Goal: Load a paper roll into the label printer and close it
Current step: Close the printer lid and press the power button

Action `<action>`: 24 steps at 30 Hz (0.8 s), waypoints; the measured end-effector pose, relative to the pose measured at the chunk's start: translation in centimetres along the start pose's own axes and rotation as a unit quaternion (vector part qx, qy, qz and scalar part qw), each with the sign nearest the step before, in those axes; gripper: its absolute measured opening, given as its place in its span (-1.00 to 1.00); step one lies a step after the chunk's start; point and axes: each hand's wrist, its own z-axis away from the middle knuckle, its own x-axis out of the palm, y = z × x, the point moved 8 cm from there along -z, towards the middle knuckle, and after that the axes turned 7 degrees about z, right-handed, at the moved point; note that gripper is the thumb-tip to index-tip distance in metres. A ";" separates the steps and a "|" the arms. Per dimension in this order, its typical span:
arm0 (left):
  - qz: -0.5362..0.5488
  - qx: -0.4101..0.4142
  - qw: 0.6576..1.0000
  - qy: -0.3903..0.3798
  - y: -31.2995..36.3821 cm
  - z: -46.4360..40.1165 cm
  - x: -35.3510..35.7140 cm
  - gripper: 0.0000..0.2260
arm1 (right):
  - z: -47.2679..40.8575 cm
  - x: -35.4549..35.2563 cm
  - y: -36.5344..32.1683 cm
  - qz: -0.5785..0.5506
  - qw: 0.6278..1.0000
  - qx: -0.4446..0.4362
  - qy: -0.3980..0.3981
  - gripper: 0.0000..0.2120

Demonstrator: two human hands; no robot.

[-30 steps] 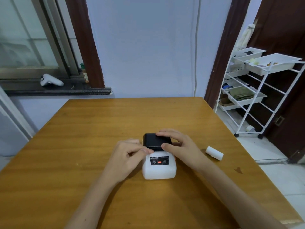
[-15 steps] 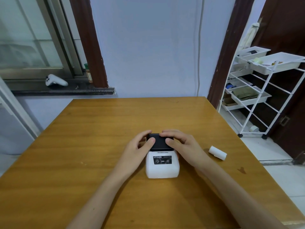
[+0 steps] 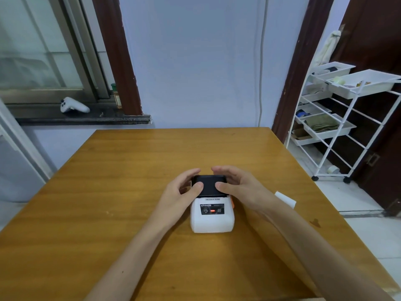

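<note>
A small white label printer (image 3: 212, 222) with a black lid (image 3: 208, 185) sits on the wooden table (image 3: 130, 170), near its middle. The lid lies down on the body, and a red light shows on the front panel. My left hand (image 3: 180, 194) holds the lid's left side, thumb on top and fingers curled behind. On the other side my right hand (image 3: 240, 187) grips the same way. A white paper roll (image 3: 286, 199) lies on the table just right of my right wrist, partly hidden by it.
A white wire rack (image 3: 338, 118) with trays stands on the floor right of the table. A white game controller (image 3: 73, 106) rests on the window ledge at the back left. The table's right edge runs close to the paper roll.
My fingers have lifted off the lid's top and curled around its back, leaving only the thumbs on top. The printer has stayed in place.
</note>
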 end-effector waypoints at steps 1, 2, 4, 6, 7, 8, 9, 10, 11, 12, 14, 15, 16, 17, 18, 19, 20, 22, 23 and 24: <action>-0.002 0.000 1.000 0.000 0.1 0.0 0.0 -0.69 | 0.0 0.0 0.0 0.007 1.000 0.001 -0.002 -0.62; -0.003 0.001 1.000 -0.001 0.2 0.0 0.0 -0.69 | 0.0 0.0 0.0 0.010 1.000 0.001 -0.004 -0.62; -0.004 0.000 1.000 -0.002 0.1 -0.1 0.1 -0.68 | 0.1 -0.1 0.0 0.012 1.000 0.001 -0.005 -0.62; -0.009 0.001 1.000 -0.003 0.0 -0.1 0.0 -0.68 | 0.1 -0.1 -0.1 0.009 1.000 -0.001 -0.003 -0.62; -0.012 0.002 1.000 -0.002 -0.1 -0.1 0.0 -0.69 | 0.1 -0.1 0.0 0.005 1.000 -0.002 -0.001 -0.63; -0.012 0.002 1.000 0.000 -0.2 -0.1 -0.1 -0.69 | 0.1 -0.1 0.0 0.002 1.000 -0.003 0.001 -0.64; -0.009 0.002 1.000 0.003 -0.2 0.0 -0.1 -0.69 | 0.2 -0.1 0.1 0.002 1.000 -0.004 0.001 -0.65; -0.005 0.004 1.000 0.004 -0.2 0.0 -0.1 -0.69 | 0.2 -0.1 0.1 0.003 1.000 -0.006 0.000 -0.66; -0.003 0.006 1.000 0.005 -0.1 0.0 -0.1 -0.69 | 0.2 -0.1 0.0 0.006 1.000 -0.007 -0.001 -0.66; -0.002 0.009 1.000 0.004 0.0 0.0 -0.1 -0.68 | 0.2 0.0 -0.1 0.009 1.000 -0.009 -0.002 -0.66; -0.003 0.009 1.000 0.002 0.0 -0.1 0.0 -0.67 | 0.2 0.0 0.0 0.009 1.000 -0.012 -0.004 -0.65; -0.003 0.008 1.000 -0.001 0.0 -0.1 0.1 -0.69 | 0.3 0.0 0.0 0.008 1.000 -0.013 -0.003 -0.64; -0.002 0.008 1.000 -0.004 0.1 -0.1 0.1 -0.70 | 0.3 -0.1 0.1 0.008 1.000 -0.015 -0.003 -0.64; -0.001 0.009 1.000 -0.006 0.1 0.0 0.1 -0.69 | 0.3 -0.1 0.1 0.009 1.000 -0.017 -0.002 -0.64; -0.004 0.010 1.000 -0.011 0.1 0.0 0.2 -0.69 | 0.3 0.0 0.2 0.010 1.000 -0.018 -0.003 -0.64; -0.008 0.010 1.000 -0.016 0.2 0.0 0.2 -0.68 | 0.3 0.1 0.2 0.010 1.000 -0.017 -0.004 -0.64; -0.012 0.010 1.000 -0.020 0.2 0.0 0.3 -0.68 | 0.3 0.2 0.3 0.009 1.000 -0.016 -0.005 -0.64; -0.019 0.011 1.000 -0.020 0.2 0.0 0.2 -0.69 | 0.4 0.3 0.3 0.008 1.000 -0.015 -0.004 -0.65; -0.022 0.012 1.000 -0.018 0.2 0.0 0.2 -0.69 | 0.4 0.3 0.4 0.007 1.000 -0.015 -0.002 -0.65; -0.023 0.014 1.000 -0.016 0.2 0.1 0.2 -0.68 | 0.4 0.3 0.4 0.008 1.000 -0.017 0.001 -0.65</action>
